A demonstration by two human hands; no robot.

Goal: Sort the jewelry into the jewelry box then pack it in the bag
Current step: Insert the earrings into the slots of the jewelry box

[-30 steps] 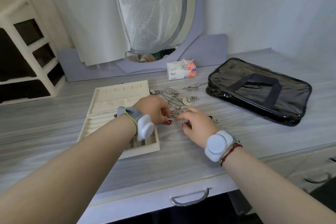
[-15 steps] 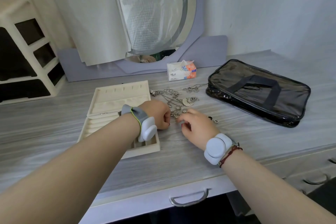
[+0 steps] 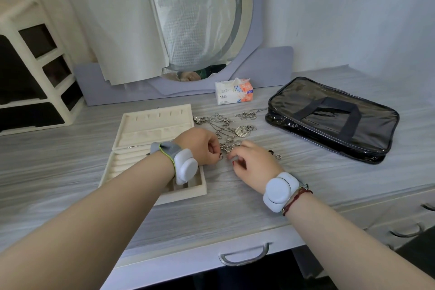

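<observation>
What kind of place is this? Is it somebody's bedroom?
Probably a dressing table, maybe in a bedroom. There's a big round mirror at the back, a jewelry box beside a pile of chains and rings, and drawers under the tabletop.

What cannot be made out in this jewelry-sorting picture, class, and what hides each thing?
Head view.
Front compartments of the jewelry box: covered by the left forearm.
Whether the left hand or right hand pinches any of the rings: both curl under, too small.
Contents of the bag: glare on dark plastic.
</observation>
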